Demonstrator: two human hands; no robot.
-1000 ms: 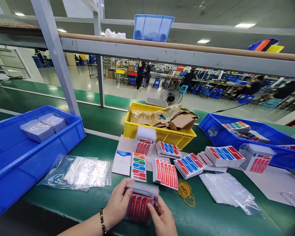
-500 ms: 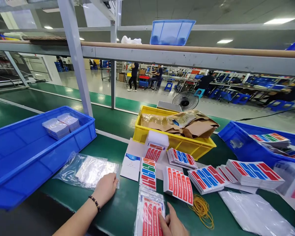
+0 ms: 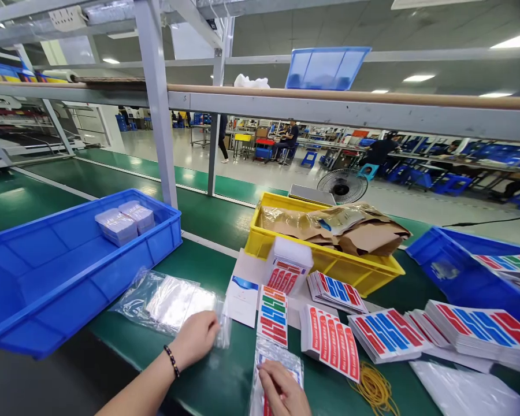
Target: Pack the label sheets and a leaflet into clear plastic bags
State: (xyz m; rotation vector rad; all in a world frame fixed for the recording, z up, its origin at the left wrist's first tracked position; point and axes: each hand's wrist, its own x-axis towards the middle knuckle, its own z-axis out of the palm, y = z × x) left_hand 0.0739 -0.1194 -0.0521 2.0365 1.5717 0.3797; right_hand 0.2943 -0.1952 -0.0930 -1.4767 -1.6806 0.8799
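Note:
My left hand [image 3: 198,338], a beaded bracelet at its wrist, has its fingers curled together at the right edge of a thin clear plastic bag [image 3: 224,336]. More clear bags [image 3: 167,300] lie flat beneath and left of it. At the front edge of the table, my right hand [image 3: 286,390] bends over a clear bag of printed sticker sheets [image 3: 256,378], thumb and fingers pinched near its upper part. The hand hides much of this bag. Just beyond lies a multicoloured sticker sheet [image 3: 272,316], with a white-and-blue card [image 3: 241,301] to its left.
A blue bin [image 3: 82,283] with wrapped packs stands left, a yellow bin [image 3: 329,268] with brown paper behind, another blue bin [image 3: 446,266] right. Sticker stacks [image 3: 331,344] and rubber bands [image 3: 375,387] lie to the right. A metal post [image 3: 156,115] rises behind.
My view has shifted left. My right hand has moved from the right side of the filled bag onto its upper part, fingers drawn together. My left hand stays at the empty bags.

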